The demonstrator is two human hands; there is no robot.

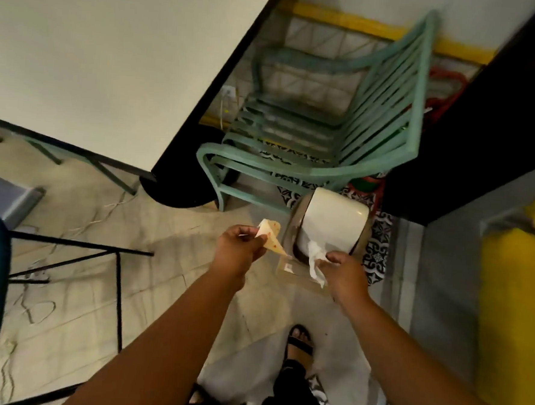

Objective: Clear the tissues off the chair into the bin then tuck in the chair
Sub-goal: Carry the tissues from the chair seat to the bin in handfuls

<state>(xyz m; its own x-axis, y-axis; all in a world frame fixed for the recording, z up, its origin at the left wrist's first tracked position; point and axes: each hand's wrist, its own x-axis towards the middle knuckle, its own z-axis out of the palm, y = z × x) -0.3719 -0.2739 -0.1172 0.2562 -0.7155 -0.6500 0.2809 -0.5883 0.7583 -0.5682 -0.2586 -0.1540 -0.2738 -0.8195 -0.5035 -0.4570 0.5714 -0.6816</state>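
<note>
A sandalled foot [300, 340] on the tiled floor [167, 290] and two bare forearms lead to the hands above a small pedal bin [330, 225], its cream lid [337, 214] raised. The left hand [236, 250] pinches a stained, folded tissue [270, 235] just left of the bin's mouth; the right hand [344, 274] grips a crumpled white tissue [316, 260] at its rim. The binning step appears under way, and both tissues look ready to be released into the opening. The slatted green chair [311, 136] stands beyond, seat apparently bare, angled away from the cream worktop [112, 61]. Tucking it in would likely call for stepping round the bin, which sits by the chair's front leg.
</note>
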